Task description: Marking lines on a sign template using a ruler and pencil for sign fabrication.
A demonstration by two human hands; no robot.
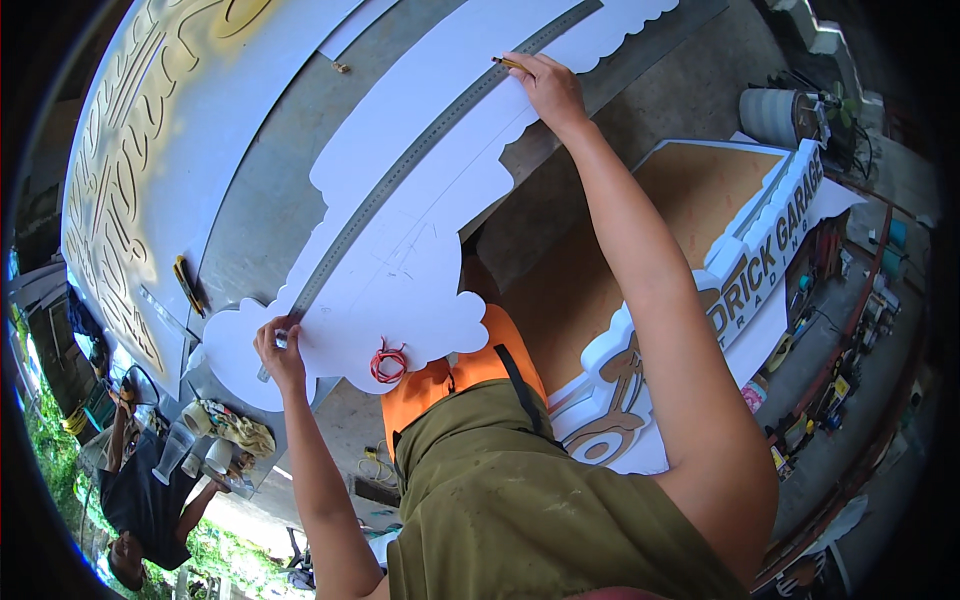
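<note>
A large white sheet (pixel 385 270) with a scalloped, cloud-like outline lies in front of me, with faint pencil lines on it. Along its length runs a long metal ruler (pixel 400 170). My left hand (pixel 279 352) grips the ruler near its close end, thumb and fingers closed about it. At the far part of the sheet, my right hand (pixel 548 90) pinches a pencil (pixel 511 64), its tip at the ruler's edge. A coil of red wire (pixel 388 361) rests on the sheet's near edge, to the right of my left hand.
A large panel with carved, yellow-tinted lettering (pixel 150 130) stretches along the left. A utility knife (pixel 187 284) lies beside it. To the right stands a white-edged sign with raised lettering (pixel 765 250). A co-worker (pixel 150 480) is at lower left, near several cups (pixel 218 455).
</note>
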